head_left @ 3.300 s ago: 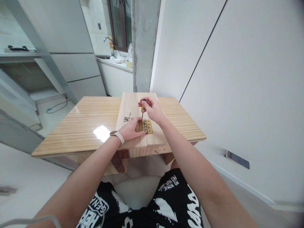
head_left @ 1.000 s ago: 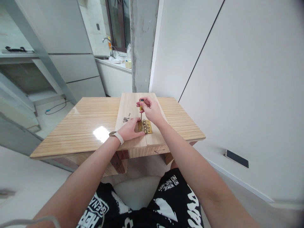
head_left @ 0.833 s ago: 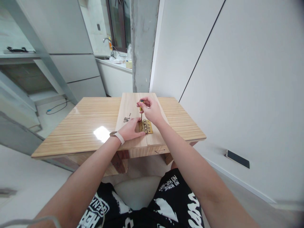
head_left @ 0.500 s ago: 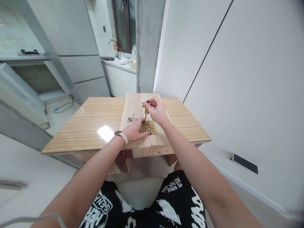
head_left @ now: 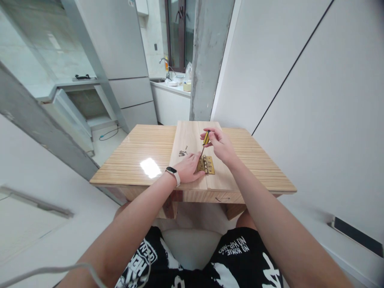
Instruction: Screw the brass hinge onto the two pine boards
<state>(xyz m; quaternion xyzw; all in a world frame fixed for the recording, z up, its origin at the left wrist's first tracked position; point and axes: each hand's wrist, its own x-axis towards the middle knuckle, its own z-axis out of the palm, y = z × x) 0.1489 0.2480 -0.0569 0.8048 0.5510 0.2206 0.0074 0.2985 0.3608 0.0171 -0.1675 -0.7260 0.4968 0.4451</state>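
Observation:
A yellow-and-black screwdriver (head_left: 206,138) is pinched by its handle in the fingers of my right hand (head_left: 220,146). Its shaft slants down and left to the upper end of a brass hinge (head_left: 211,165), which lies unfolded on a pale wooden board (head_left: 189,132) across the seam. My left hand (head_left: 189,167), wearing a wristband, rests on the board with thumb and fingers around the hinge's left leaf, holding it down. Its fingertips are beside the screwdriver's tip; the exact contact there is hidden. Several small screws (head_left: 182,153) lie loose on the board, left of the hinge.
The board sits on a striped wooden table (head_left: 120,160), whose front edge faces my lap. A white wall (head_left: 324,120) stands to the right, and a concrete pillar (head_left: 208,68) rises behind. A light-coloured cable (head_left: 75,267) crosses the lower left.
The view has turned left, so the scene sits farther right. The screwdriver now leans more, its handle tipped to the right. Both hands stay at the hinge.

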